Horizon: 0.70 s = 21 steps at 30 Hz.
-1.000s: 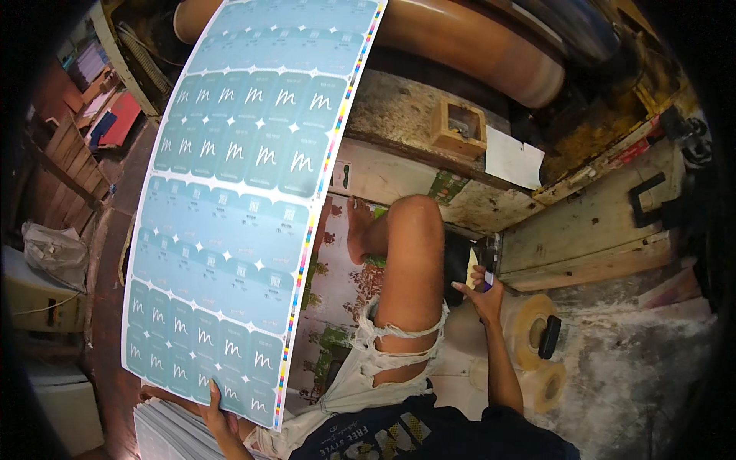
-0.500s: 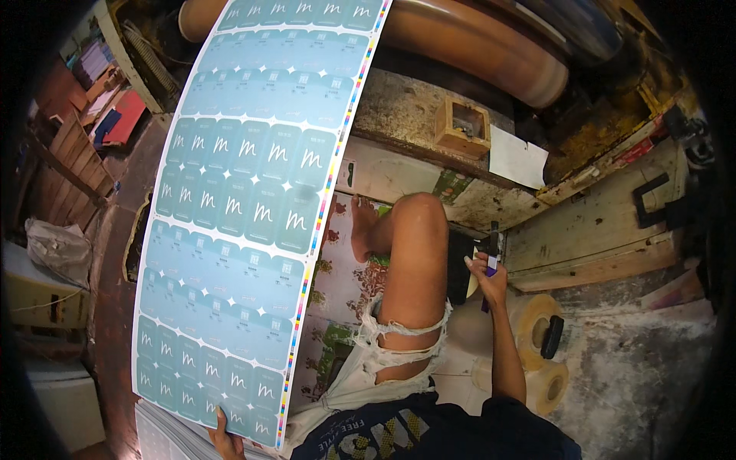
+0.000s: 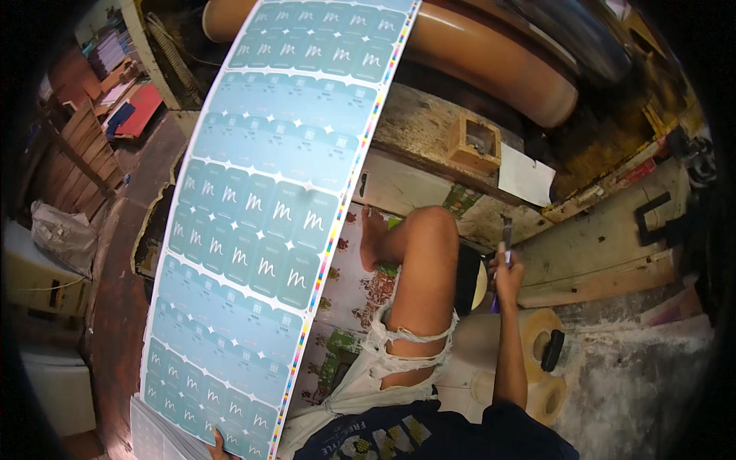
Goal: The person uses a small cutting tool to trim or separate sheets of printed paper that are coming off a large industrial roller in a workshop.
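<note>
A long printed sheet, pale blue and teal with repeated label designs and a colour strip along its right edge, runs from the roller down to my lap. At its near edge my left hand grips it, thumb on top and the other fingers hidden. My right hand, right of my knee, is closed round a slim purple-handled tool with a dark upper end. The tool's kind is unclear. Beside that hand stands a dark round container with a cream-coloured top, partly behind my leg.
A brown roller crosses the far side above a worn ledge carrying a small wooden box and a white paper. Rolls of clear film lie at right. A stack of sheets lies at lower left.
The printed sheet has slid toward me with my left hand. My right hand has shifted slightly right, away from the round container, and its fingers have wrapped more around the tool. The view has shifted too.
</note>
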Motion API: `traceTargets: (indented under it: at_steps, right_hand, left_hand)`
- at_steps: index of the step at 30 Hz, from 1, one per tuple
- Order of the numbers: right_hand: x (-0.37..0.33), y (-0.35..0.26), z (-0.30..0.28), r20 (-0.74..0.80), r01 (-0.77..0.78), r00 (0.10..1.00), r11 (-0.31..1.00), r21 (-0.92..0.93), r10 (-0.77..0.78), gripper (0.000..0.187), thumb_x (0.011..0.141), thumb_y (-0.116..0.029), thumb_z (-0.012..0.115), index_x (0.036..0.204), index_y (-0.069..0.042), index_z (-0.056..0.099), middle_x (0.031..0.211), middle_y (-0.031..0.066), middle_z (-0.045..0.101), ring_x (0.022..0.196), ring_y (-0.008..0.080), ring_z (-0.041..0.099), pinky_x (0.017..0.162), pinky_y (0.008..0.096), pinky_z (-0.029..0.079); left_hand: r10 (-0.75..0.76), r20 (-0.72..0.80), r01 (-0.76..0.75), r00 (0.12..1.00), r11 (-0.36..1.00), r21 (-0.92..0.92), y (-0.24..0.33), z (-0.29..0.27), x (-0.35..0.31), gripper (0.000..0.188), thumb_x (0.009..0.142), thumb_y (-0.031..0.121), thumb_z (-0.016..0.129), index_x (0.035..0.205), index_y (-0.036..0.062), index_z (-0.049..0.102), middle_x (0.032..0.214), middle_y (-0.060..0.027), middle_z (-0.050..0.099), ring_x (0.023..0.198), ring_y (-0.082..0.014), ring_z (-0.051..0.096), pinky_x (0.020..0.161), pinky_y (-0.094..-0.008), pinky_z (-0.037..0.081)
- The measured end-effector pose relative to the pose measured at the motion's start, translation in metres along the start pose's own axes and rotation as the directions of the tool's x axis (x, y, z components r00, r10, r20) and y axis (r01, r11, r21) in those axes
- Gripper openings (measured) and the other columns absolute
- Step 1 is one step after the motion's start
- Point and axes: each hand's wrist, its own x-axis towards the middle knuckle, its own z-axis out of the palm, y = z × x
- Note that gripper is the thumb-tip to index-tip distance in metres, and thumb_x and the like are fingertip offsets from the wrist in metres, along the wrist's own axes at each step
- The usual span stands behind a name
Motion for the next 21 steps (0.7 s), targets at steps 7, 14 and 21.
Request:
traceTargets:
  at_steps: [7,14,21]
  right_hand:
    - [0.051,-0.198,0.032,0.091,0.196,0.943,0.752,0.629,-0.322,0.038,0.097,-0.025,0.055,0.126,0.000,0.054,0.074,0.0048,0.061,0.049,0.0060,0.048,0.040,0.0215,0.038]
    - [0.111,-0.291,0.120,0.232,0.287,0.789,0.676,0.679,-0.568,0.033,0.096,-0.026,0.055,0.114,0.001,0.059,0.069,0.0039,0.061,0.046,0.0054,0.049,0.039,0.0207,0.037]
    - [0.059,-0.267,0.157,0.430,0.169,0.686,0.703,0.691,-0.587,0.026,0.097,-0.022,0.053,0.112,-0.001,0.058,0.068,0.0045,0.060,0.044,0.0061,0.049,0.038,0.0212,0.038]
  left_hand:
    - [0.161,-0.054,-0.157,0.985,0.986,0.063,-0.003,-0.014,0.004,0.054,0.088,0.020,0.067,0.131,0.0014,0.042,0.113,-0.0142,0.059,0.096,-0.0270,0.062,0.080,-0.0402,0.055]
    - [-0.024,0.094,-0.061,0.995,0.603,0.795,-0.052,-0.067,0.036,0.050,0.097,0.025,0.049,0.136,-0.0047,0.044,0.136,-0.0201,0.046,0.107,-0.0263,0.056,0.097,-0.0394,0.044]
    - [-0.197,-0.036,0.200,0.980,0.945,0.258,-0.063,-0.092,0.044,0.047,0.093,0.017,0.058,0.134,-0.0030,0.046,0.092,-0.0050,0.057,0.070,-0.0156,0.054,0.070,-0.0307,0.050]
